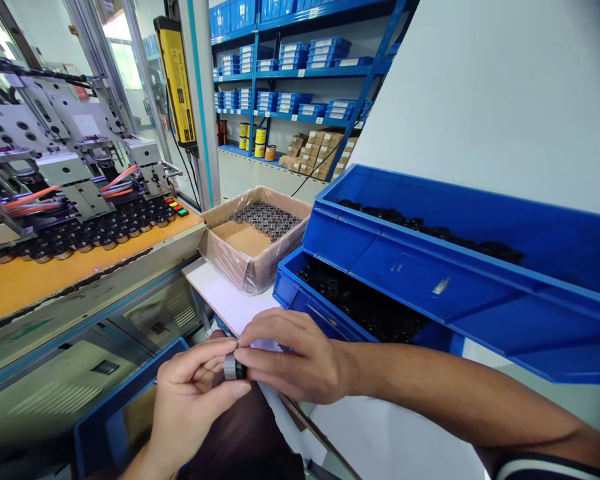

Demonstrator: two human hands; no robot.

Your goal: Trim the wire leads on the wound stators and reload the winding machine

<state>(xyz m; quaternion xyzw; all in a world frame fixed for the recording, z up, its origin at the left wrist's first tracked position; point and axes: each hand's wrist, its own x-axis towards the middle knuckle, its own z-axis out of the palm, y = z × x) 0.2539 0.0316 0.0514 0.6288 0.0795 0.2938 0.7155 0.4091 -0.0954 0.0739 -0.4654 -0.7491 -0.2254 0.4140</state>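
Observation:
A small round part with a ridged grey metal rim and a black side is pinched between my two hands, low in the middle of the view. My left hand grips it between thumb and fingers from the left. From the right, my right hand has its fingertips closed on the black side. Fingers hide part of the piece. The fingertips of both hands meet just above it.
Ahead stands a plastic-lined carton with rows of dark parts. Two blue bins of black pieces stack on the right. A machine at left has rows of black round parts on its orange bench. Shelving stands behind.

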